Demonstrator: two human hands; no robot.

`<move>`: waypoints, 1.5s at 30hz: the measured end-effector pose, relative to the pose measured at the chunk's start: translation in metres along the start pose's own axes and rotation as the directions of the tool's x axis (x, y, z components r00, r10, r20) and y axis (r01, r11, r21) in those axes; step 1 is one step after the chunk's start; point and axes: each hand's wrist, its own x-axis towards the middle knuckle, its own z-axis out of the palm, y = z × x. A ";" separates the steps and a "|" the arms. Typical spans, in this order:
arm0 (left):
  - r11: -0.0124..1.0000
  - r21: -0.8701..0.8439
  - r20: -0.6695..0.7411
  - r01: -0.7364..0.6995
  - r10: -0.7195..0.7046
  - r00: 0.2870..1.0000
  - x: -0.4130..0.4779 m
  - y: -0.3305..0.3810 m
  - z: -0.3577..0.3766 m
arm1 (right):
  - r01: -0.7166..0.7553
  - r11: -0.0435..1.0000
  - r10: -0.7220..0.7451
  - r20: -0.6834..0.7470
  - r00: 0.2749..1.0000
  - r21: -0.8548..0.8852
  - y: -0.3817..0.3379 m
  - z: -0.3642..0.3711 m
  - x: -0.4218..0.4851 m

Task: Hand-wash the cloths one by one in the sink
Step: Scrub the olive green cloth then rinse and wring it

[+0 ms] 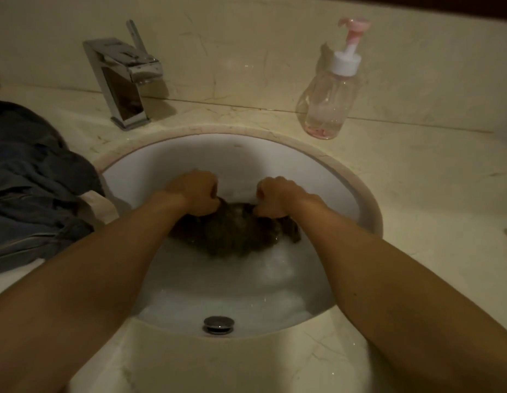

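A person's two bare forearms reach into a round white sink (246,154) set in a pale marbled surface (416,180), seen from above in dim, yellowish light. The left hand (195,191) and the right hand (275,197) are both curled into fists, each gripping a bunched end of a dark cloth (235,231) that lies between and just below them, partly sunk in cloudy, sudsy water in the middle of the basin. The knuckles of the two hands face one another with a gap between them, and the fabric hangs from both grips in a wet, crumpled mass. White foam spreads across the water on the near side of the cloth. A round metal fitting (218,324) sits in the basin wall at the edge nearest the camera. On the surface to the left, a heap of dark blue cloths (28,182) lies beside the sink, its edge reaching the rim, with a pale piece of fabric (97,207) showing beneath it. Behind the basin on the left stands an angular chrome tap (124,80), its lever tilted upward; no water is seen running from it. Well apart on the right stands a clear pump bottle (328,103) with a white collar and pink nozzle, holding a little pinkish liquid at the bottom.
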 end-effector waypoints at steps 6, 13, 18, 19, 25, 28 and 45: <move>0.998 0.005 -0.076 -0.057 0.057 0.996 0.002 0.007 -0.001 | 0.158 0.978 -0.167 0.060 0.984 0.138 -0.007 -0.008 0.003; 0.989 0.128 0.248 -0.073 0.040 0.968 0.000 0.006 0.012 | 0.090 0.968 -0.061 0.133 0.989 -0.233 -0.006 0.009 0.003; 0.999 0.031 0.166 -0.028 0.023 0.986 0.004 0.010 0.005 | 0.033 0.987 -0.029 -0.027 0.999 0.155 -0.017 0.012 0.005; 1.000 -0.014 0.186 0.003 0.000 0.983 0.007 0.009 0.005 | 0.024 0.957 -0.025 -0.003 1.000 0.288 -0.017 0.013 0.008; 0.991 0.106 -0.045 0.078 -0.073 0.996 0.004 -0.001 0.002 | 0.038 0.985 -0.010 -0.163 0.987 0.169 -0.002 0.004 0.016; 0.999 0.041 -0.138 -0.003 0.008 0.990 0.001 0.003 -0.004 | 0.178 0.951 -0.151 -0.122 0.981 0.254 -0.002 0.001 0.017; 1.000 0.003 0.157 0.018 -0.018 0.987 0.010 -0.005 -0.002 | -0.023 0.970 0.002 0.087 0.996 0.242 -0.010 0.003 0.008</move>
